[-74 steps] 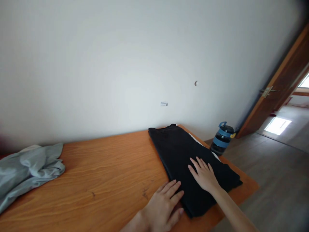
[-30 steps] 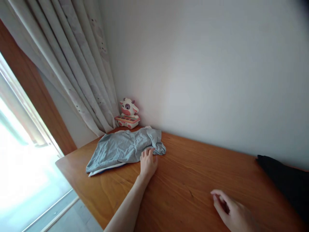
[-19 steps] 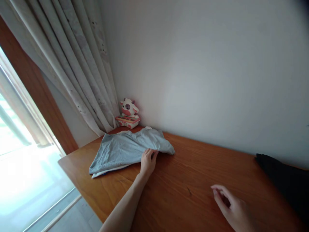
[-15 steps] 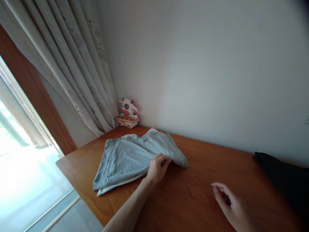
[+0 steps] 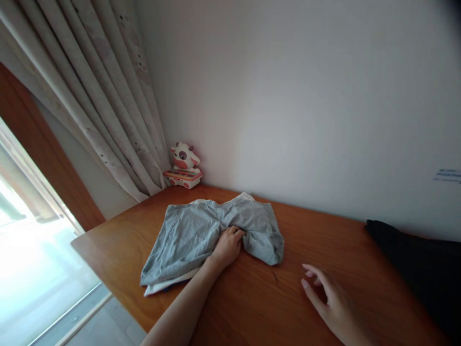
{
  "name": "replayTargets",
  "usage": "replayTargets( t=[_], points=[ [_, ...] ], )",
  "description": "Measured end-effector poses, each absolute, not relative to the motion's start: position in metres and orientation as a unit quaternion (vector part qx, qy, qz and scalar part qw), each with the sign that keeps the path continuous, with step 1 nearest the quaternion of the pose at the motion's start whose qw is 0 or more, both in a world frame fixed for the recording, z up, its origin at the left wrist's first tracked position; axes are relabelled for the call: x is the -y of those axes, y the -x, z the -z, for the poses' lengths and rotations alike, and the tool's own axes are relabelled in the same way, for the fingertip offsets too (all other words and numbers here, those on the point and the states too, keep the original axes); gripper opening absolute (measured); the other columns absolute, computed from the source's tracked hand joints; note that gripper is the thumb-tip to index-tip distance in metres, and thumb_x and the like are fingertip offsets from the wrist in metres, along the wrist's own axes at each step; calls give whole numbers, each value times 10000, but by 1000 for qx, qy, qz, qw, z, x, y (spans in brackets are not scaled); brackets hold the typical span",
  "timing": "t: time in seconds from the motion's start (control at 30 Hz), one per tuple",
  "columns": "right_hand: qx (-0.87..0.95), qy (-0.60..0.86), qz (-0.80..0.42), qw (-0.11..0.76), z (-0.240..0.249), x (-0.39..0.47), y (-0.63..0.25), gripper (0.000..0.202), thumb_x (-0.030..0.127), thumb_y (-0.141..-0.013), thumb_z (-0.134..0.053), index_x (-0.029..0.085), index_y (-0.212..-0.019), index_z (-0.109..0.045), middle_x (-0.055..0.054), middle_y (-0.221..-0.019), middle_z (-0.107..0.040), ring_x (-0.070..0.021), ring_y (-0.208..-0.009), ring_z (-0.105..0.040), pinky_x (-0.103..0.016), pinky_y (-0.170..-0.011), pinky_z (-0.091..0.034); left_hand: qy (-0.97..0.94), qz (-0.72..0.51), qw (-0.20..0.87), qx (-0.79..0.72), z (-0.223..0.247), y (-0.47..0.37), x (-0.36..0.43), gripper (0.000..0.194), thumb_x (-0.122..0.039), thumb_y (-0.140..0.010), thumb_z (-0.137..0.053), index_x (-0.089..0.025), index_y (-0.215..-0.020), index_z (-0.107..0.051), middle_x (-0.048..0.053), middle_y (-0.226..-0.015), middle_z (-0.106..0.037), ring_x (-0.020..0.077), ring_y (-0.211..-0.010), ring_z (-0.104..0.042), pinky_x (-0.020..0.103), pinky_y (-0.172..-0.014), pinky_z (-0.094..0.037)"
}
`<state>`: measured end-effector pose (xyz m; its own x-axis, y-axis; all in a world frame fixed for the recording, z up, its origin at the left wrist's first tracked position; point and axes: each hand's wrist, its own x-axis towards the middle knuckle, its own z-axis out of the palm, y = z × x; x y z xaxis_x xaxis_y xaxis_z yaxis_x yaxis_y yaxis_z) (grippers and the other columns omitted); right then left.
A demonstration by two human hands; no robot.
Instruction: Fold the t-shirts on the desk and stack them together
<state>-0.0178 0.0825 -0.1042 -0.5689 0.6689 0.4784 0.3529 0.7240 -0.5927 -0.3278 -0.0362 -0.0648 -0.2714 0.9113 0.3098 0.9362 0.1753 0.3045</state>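
Note:
Grey shorts (image 5: 189, 235) lie spread on the wooden table, their two legs pointing toward me. White cloth shows from beneath them at the waist edge and under the left leg's hem, with a bit of dark blue there too. Between the legs, my left hand (image 5: 229, 244) presses into the fabric with curled fingers, gathering it into creases; the fingertips are hidden. My right hand (image 5: 326, 298) hovers over the table to the right of the shorts, holding nothing, thumb and fingers apart.
A cow-shaped toy piano (image 5: 183, 166) stands in the back left corner by the curtain (image 5: 104, 96). Black cloth (image 5: 414, 259) lies at the right. A wall (image 5: 288, 105) runs behind the table (image 5: 317, 235); the left edge drops off near a bright window.
My left hand has shifted slightly left, deeper between the legs of the shorts. The right leg now lies wider and flatter. My right hand has opened its fingers and moved a little left.

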Motion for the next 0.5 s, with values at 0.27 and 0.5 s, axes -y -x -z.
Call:
replayTargets(
  t=[0.27,0.5],
  points=[
    [865,285,-235,338,107,-87,17,408,623,-928,-539,273,-1015,-730,-87,-1026,-741,-231,-845,-724,-365,-772,-625,513,226,66,825,59,401,46,274,-170,-944,-534,-214,-1153,-705,104,-1207,-704,266,-1152,-646,396,-1038,-476],
    [865,301,-240,323,109,-90,18,490,707,-897,-524,278,-961,-751,-90,-1018,-752,-242,-859,-740,-359,-766,-631,416,250,70,871,33,446,94,324,-424,-1026,-473,-246,-1198,-682,77,-1239,-711,230,-1133,-668,313,-994,-479]
  ],
)
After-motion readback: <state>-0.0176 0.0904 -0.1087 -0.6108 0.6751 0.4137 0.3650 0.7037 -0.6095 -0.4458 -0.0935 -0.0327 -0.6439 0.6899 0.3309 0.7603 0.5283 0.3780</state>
